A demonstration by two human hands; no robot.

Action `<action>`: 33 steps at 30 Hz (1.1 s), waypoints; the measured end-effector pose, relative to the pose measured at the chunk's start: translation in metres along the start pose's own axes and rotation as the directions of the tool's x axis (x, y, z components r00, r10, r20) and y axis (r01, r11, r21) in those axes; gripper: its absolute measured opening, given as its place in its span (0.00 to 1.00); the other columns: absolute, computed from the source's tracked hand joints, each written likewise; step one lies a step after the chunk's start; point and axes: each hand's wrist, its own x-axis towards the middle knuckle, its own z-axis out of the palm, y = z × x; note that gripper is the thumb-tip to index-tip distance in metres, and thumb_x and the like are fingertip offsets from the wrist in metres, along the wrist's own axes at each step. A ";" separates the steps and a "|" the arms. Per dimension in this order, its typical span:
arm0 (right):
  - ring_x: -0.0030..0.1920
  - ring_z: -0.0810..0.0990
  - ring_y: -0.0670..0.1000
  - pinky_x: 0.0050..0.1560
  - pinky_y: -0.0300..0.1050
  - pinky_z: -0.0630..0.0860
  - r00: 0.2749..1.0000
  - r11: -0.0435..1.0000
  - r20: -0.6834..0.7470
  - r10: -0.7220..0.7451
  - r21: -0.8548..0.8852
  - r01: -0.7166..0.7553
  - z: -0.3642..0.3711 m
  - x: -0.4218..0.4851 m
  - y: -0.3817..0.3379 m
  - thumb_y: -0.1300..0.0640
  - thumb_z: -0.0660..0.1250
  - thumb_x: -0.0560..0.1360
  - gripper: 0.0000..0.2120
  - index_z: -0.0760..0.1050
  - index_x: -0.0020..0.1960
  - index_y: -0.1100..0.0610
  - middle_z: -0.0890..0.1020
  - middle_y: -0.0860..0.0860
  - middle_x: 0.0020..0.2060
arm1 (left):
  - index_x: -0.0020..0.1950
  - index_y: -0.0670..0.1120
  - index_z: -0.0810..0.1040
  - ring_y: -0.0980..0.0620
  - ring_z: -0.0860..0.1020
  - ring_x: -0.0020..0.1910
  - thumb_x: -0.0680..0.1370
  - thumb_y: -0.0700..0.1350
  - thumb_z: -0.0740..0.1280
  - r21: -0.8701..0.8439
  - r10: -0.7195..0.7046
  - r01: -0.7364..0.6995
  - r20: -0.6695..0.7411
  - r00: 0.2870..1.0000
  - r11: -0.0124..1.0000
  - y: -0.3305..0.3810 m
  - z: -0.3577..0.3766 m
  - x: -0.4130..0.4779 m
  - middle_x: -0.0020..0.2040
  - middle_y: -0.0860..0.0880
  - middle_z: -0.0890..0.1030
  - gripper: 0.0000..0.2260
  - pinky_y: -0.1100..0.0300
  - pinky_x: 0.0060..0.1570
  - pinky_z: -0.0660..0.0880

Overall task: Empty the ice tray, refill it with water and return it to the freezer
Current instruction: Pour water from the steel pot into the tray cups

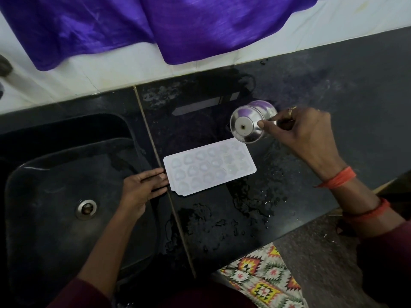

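Nearest me, a patterned cloth (264,283) in red, yellow and green shows below the front edge of the black tabletop (222,218), and my dark red sleeves frame the bottom corners. The tabletop is wet, with puddles and beads of water spread across its near part.

My left grip (142,187) is released: the fingers lie straight and flat, their tips touching the short left end of the ice tray (209,166). The heel of that hand hangs over the black sink (44,185), whose metal drain (86,209) sits near its middle. A thin pale strip (160,165) runs between sink and tabletop, and my fingertips cross it.

The white ice tray lies flat on the tabletop, just right of that strip, its long side slanting up toward the right. Its rounded cells glint; I cannot tell how full they are.

Past the tray's far right corner, my right grip (300,134) is clenched round a steel cup (249,123), thumb and fingers pinching its side. The cup is tipped over, its base turned toward me. A ring (290,112) sits on one finger and orange threads (340,177) circle the wrist.

Farthest off, white wall tiles (111,70) rise behind the tabletop, with a purple cloth (178,25) hanging over them.
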 end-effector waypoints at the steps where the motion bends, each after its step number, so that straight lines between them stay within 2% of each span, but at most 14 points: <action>1: 0.32 0.83 0.51 0.36 0.43 0.78 1.000 1.000 0.001 -0.007 -0.001 0.007 0.000 0.000 -0.002 0.39 0.74 0.72 0.18 0.86 0.44 0.55 0.84 0.53 0.31 | 0.53 0.43 0.83 0.52 0.87 0.43 0.78 0.36 0.71 0.001 -0.001 0.001 0.000 1.000 1.000 0.000 0.000 0.000 0.43 0.46 0.88 0.06 0.63 0.36 0.82; 7: 0.33 0.83 0.51 0.38 0.47 0.80 0.999 0.999 0.001 -0.041 -0.024 0.041 0.005 -0.002 -0.006 0.40 0.74 0.72 0.17 0.85 0.44 0.54 0.84 0.53 0.32 | 0.55 0.42 0.83 0.51 0.87 0.45 0.78 0.36 0.71 0.000 0.000 0.000 0.004 1.000 1.000 -0.001 -0.001 0.000 0.45 0.44 0.88 0.07 0.63 0.37 0.82; 12: 0.32 0.83 0.48 0.35 0.38 0.74 0.999 0.999 -0.008 -0.037 -0.031 0.037 0.008 -0.002 -0.006 0.38 0.74 0.71 0.17 0.85 0.43 0.52 0.83 0.50 0.31 | 0.56 0.41 0.83 0.50 0.87 0.45 0.78 0.35 0.71 -0.010 -0.002 0.002 0.007 1.000 1.000 -0.002 -0.002 -0.001 0.46 0.43 0.87 0.08 0.62 0.36 0.82; 17: 0.34 0.83 0.50 0.38 0.42 0.77 0.997 0.995 -0.018 -0.079 -0.054 0.078 0.008 -0.003 -0.008 0.39 0.74 0.71 0.17 0.86 0.45 0.53 0.85 0.52 0.33 | 0.57 0.40 0.82 0.49 0.87 0.46 0.78 0.35 0.71 -0.012 -0.001 0.001 0.012 1.000 1.000 -0.004 -0.002 -0.002 0.49 0.41 0.87 0.08 0.62 0.38 0.82; 22: 0.34 0.83 0.50 0.37 0.40 0.71 0.996 0.994 -0.011 -0.091 -0.062 0.090 0.007 -0.002 -0.010 0.39 0.74 0.72 0.16 0.86 0.45 0.52 0.85 0.52 0.33 | 0.59 0.39 0.82 0.49 0.87 0.47 0.78 0.36 0.71 -0.002 0.001 -0.001 0.015 1.000 1.000 -0.005 -0.004 -0.003 0.51 0.40 0.87 0.10 0.61 0.39 0.83; 27: 0.35 0.83 0.49 0.39 0.40 0.72 0.995 0.994 0.002 -0.103 -0.040 0.103 0.006 -0.002 -0.013 0.41 0.74 0.72 0.16 0.86 0.46 0.54 0.86 0.52 0.36 | 0.57 0.41 0.82 0.47 0.86 0.50 0.78 0.36 0.71 -0.010 0.006 -0.006 0.020 1.000 1.000 -0.005 -0.003 -0.005 0.51 0.40 0.86 0.09 0.61 0.39 0.83; 33: 0.36 0.83 0.49 0.41 0.44 0.78 0.995 0.994 0.001 -0.102 -0.035 0.102 0.003 -0.002 -0.015 0.41 0.74 0.72 0.16 0.86 0.46 0.54 0.86 0.52 0.36 | 0.59 0.39 0.81 0.48 0.86 0.50 0.78 0.35 0.70 -0.012 0.007 -0.007 0.022 1.000 1.000 -0.004 -0.002 -0.007 0.52 0.39 0.86 0.10 0.61 0.40 0.83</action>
